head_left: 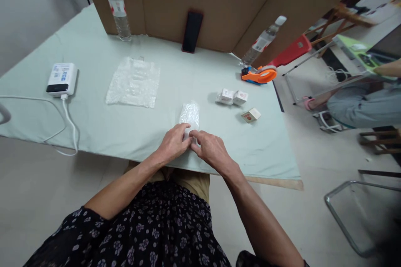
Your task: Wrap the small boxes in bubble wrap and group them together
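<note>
Close to the table's front edge, a small strip of clear bubble wrap [190,113] lies with its far end flat on the cloth. My left hand [174,141] and my right hand [210,147] meet at its near end, fingers bent and pinched on the wrap. Something whitish shows between the fingertips, but I cannot make out what it is. To the right are a small box that looks wrapped in clear film [226,96], a small white box [240,98] touching it, and a cream box [251,115] lying apart.
More bubble wrap [134,82] lies flat at left, beyond it a white power bank [62,79] with a cable [73,127]. An orange tape dispenser [260,76], two water bottles [120,16] and a phone [192,31] stand along the cardboard wall [219,4]. A person sits far right.
</note>
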Tool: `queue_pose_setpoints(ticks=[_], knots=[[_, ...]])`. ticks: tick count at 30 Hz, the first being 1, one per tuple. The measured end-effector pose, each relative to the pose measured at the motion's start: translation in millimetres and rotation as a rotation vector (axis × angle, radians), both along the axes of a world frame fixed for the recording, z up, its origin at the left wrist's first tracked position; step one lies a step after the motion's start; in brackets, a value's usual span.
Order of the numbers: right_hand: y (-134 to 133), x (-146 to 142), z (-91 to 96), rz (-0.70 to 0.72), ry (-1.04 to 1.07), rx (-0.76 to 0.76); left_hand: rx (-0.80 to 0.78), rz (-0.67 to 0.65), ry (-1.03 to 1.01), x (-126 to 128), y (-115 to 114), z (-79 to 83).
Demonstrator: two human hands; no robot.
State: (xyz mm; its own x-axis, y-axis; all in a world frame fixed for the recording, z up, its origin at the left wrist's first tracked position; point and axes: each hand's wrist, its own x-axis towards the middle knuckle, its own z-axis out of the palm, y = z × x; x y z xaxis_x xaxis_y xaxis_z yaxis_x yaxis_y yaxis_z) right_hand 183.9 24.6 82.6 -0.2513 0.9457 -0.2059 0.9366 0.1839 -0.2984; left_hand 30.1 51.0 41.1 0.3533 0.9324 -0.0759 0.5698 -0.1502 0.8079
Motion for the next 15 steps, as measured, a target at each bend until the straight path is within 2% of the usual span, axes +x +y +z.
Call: queue_pose_setpoints(ticks=[2, 4, 5, 7, 9, 11, 15], knots=[[3, 12, -0.7, 0.035, 0.173, -0.027, 0.049, 0.006, 0.009, 1, -1, -4.9], [9, 26, -6.3, 0.003, 0.434, -0.058, 0.071, -0.001, 0.033, 2, -2, -7.0], [13, 32, -11.1, -0.069, 0.559, -0.064, 0.075, -0.011, 0.054, 2, -2, -6.6], [25, 40, -23.4, -0.299, 0.737, -0.077, 0.079, -0.04, 0.106, 3, -3, -3.5], [40, 40, -36.8, -0.507, 0.816, -0.112, 0.073, -0.062, 0.165, 4, -3, 1.0], [56, 34, -48.2, -0.61, 0.859, -0.149, 0.066, -0.076, 0.212, 4, -3, 5.1], [82, 21, -60.8, -0.6, 0.956, -0.164, 0.046, -0.09, 0.248, 4, -3, 8.4]])
